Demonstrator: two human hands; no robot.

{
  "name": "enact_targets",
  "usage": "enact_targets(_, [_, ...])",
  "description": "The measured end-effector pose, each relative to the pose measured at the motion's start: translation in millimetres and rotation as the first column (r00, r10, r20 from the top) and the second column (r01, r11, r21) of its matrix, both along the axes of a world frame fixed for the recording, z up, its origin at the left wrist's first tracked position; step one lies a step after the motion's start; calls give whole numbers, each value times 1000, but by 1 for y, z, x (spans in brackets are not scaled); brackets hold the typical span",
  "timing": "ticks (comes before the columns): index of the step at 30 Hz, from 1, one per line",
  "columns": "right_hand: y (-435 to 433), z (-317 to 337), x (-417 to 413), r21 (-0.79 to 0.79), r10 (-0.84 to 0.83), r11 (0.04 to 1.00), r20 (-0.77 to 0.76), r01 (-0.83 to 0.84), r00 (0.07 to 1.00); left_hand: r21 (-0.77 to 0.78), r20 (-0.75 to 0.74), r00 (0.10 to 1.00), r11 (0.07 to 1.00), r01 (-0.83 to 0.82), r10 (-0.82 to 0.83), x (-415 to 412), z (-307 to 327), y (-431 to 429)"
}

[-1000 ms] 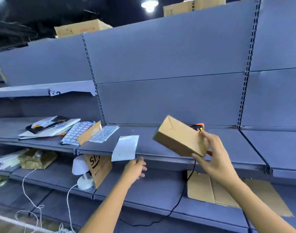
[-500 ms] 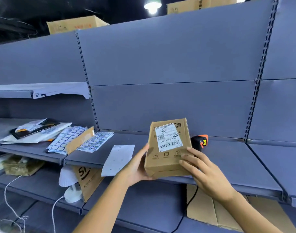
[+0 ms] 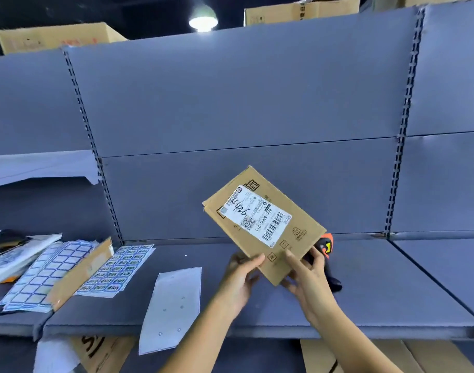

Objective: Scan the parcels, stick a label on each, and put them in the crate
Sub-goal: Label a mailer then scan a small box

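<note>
A flat brown cardboard parcel with a white barcode shipping label is held tilted above the grey shelf. My left hand grips its lower left edge, thumb on top. My right hand grips the lower right corner. Just behind the parcel, a black and orange barcode scanner lies on the shelf, partly hidden by my right hand. Two sheets of blue-bordered stickers lie on the shelf to the left. No crate is in view.
A white backing sheet overhangs the front edge of the grey shelf. A brown cardboard strip lies across the sticker sheets. Mailer bags sit at far left. Flat cardboard lies on the shelf below.
My left hand came up from the shelf edge and took the parcel. The parcel turned label side up, then tilted clockwise, its far end pointing up left.
</note>
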State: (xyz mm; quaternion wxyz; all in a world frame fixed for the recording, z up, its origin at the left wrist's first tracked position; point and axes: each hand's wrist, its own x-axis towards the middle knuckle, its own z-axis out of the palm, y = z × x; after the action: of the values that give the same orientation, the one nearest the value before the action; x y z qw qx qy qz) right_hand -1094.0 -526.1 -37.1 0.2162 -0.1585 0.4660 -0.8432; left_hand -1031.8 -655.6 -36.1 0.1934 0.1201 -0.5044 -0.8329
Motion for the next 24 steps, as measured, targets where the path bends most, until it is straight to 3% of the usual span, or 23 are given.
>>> enact_targets(3, [2,9,-14,40,-63,997,-88,67,994,-12,87,996,1000,-24,25,0,0,-29])
enact_targets(6, [27,25,-37,134,-129,978,-208,159,970,99,91,970,967,-235,226,9,21,-76])
enact_targets(8, [41,37,-50,226,-137,952,-292,207,947,-113,77,950,949,-293,303,17,32,-104])
enact_targets(10, [45,48,-58,298,-72,935,-372,192,926,-480,91,967,861,-167,238,19,42,-118])
enact_targets(12, [42,58,-61,368,23,918,-421,148,907,-684,207,977,721,110,47,15,54,-113])
enact_targets(14, [37,65,-59,444,109,889,-444,112,889,-717,406,910,589,373,-83,6,60,-101])
enact_targets(16, [33,66,-60,484,141,869,-445,105,885,-711,484,869,531,460,-105,-3,55,-91])
enact_targets(18, [33,63,-69,444,52,882,-422,156,905,-702,407,911,617,356,-63,-11,47,-87])
enact_targets(21, [35,49,-89,406,-175,857,-352,318,920,-577,256,960,814,60,111,-20,27,-87])
enact_targets(24, [27,20,-99,648,-165,617,-448,447,878,-442,284,919,888,-129,275,-28,-2,-89])
